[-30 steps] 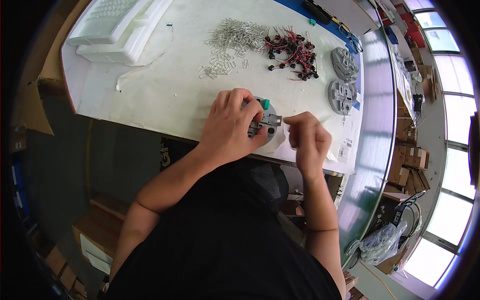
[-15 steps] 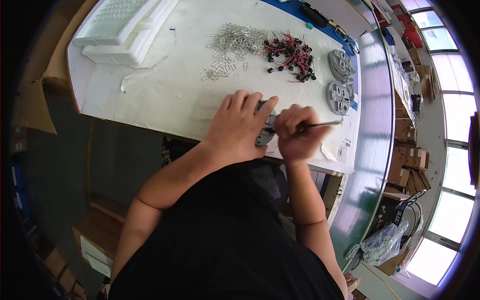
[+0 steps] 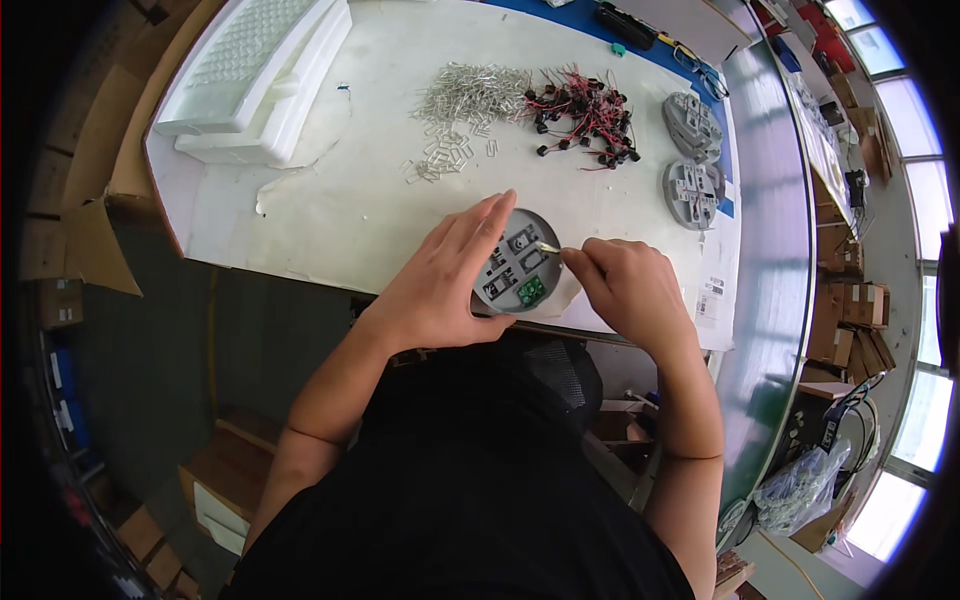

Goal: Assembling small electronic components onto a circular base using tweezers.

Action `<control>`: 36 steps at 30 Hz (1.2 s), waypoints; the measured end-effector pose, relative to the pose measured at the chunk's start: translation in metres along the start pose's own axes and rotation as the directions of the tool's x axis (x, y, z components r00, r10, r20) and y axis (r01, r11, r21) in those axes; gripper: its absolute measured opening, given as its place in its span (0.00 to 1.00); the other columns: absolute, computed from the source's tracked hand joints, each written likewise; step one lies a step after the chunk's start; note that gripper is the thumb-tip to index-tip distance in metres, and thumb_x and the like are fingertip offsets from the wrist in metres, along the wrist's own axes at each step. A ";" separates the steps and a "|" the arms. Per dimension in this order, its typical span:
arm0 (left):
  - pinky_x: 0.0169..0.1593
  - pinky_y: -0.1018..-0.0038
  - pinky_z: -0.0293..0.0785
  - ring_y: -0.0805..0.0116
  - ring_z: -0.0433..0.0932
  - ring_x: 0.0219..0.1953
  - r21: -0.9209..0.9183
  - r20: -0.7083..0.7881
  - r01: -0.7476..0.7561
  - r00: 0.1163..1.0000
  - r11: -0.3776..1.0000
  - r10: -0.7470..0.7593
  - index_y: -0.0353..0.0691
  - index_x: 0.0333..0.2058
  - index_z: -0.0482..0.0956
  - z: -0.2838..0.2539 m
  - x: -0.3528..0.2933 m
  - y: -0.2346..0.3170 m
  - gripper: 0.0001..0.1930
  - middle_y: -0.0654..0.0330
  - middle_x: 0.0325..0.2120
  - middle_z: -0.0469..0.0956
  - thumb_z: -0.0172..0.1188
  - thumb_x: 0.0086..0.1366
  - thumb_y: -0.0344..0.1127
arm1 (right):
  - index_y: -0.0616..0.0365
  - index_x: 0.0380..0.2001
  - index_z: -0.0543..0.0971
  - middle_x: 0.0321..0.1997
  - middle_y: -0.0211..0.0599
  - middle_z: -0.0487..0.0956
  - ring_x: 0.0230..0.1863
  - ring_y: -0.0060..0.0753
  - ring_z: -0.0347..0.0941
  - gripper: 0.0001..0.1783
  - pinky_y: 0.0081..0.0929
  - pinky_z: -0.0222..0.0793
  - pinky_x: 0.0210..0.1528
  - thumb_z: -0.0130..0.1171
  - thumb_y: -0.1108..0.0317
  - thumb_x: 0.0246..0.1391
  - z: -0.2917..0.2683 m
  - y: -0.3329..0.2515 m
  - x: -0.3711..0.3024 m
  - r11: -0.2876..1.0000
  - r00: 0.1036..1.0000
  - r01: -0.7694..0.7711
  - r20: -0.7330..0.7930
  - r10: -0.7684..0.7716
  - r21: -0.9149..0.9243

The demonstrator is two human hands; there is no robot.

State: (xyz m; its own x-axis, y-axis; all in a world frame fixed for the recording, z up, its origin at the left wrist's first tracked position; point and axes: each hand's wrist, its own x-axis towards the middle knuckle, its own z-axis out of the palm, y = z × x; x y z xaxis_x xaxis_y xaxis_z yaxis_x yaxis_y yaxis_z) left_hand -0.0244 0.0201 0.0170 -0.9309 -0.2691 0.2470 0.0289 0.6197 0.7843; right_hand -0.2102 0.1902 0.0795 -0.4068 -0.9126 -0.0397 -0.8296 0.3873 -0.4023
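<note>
Near the front edge of the table, my left hand (image 3: 435,275) grips the left rim of a round grey plastic housing (image 3: 514,222), fingers along its far side and thumb below. Rectangular recesses with dark and silvery parts show inside it, and a small green circuit board (image 3: 531,291) sits near its lower edge. My right hand (image 3: 628,290) is closed on a slim tool (image 3: 546,248) whose pale end lies over the right part of the housing. My fingers hide the rest of the tool, so its kind is unclear.
Beyond the housing lie a heap of small clear U-shaped pieces (image 3: 470,95) and a tangle of black parts with red wires (image 3: 585,115). Similar grey housings (image 3: 690,195) stand at the right. White foam trays (image 3: 235,120) occupy the far left; a black-handled tool (image 3: 627,25) lies at the back.
The housing now faces up more openly, with its green board visible. My right hand has moved slightly right and down; the tool's shaft no longer sticks out to the right.
</note>
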 end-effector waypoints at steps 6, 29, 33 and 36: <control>0.68 0.55 0.71 0.41 0.69 0.67 -0.059 0.131 -0.019 0.991 0.998 0.027 0.36 0.77 0.53 -0.021 -0.003 -0.006 0.62 0.44 0.66 0.68 0.84 0.47 0.38 | 0.58 0.24 0.80 0.22 0.48 0.80 0.25 0.61 0.78 0.24 0.51 0.72 0.27 0.60 0.52 0.69 0.012 -0.015 0.003 1.000 0.998 -0.005 0.063 0.005 -0.007; 0.56 0.58 0.74 0.52 0.76 0.47 0.068 -0.177 0.076 0.982 0.995 -0.063 0.36 0.68 0.70 0.011 0.010 -0.010 0.57 0.54 0.41 0.80 0.87 0.40 0.49 | 0.56 0.24 0.79 0.23 0.42 0.79 0.24 0.53 0.78 0.21 0.48 0.71 0.27 0.63 0.54 0.68 0.028 -0.021 0.010 0.988 1.000 0.014 -0.017 -0.017 -0.156; 0.56 0.58 0.74 0.51 0.76 0.47 0.073 -0.186 0.060 0.982 0.996 -0.045 0.35 0.68 0.70 0.012 0.010 -0.011 0.57 0.54 0.40 0.80 0.87 0.40 0.50 | 0.56 0.24 0.79 0.23 0.42 0.79 0.24 0.53 0.77 0.21 0.48 0.71 0.27 0.62 0.55 0.69 0.030 -0.022 0.010 0.988 1.000 0.019 -0.018 -0.022 -0.155; 0.56 0.58 0.74 0.51 0.76 0.46 0.068 -0.190 0.052 0.981 0.996 -0.038 0.35 0.68 0.70 0.012 0.010 -0.012 0.57 0.54 0.40 0.80 0.87 0.39 0.50 | 0.56 0.25 0.79 0.23 0.42 0.79 0.24 0.53 0.78 0.20 0.49 0.71 0.28 0.62 0.56 0.69 0.032 -0.023 0.010 0.987 1.000 0.014 -0.016 -0.016 -0.159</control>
State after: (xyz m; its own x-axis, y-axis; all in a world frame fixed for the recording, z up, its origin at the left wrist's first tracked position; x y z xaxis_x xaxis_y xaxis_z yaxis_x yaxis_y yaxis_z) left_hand -0.0387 0.0187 0.0030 -0.8450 -0.4280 0.3204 -0.0445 0.6536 0.7556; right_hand -0.1833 0.1677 0.0586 -0.3993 -0.9166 -0.0183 -0.8853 0.3907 -0.2523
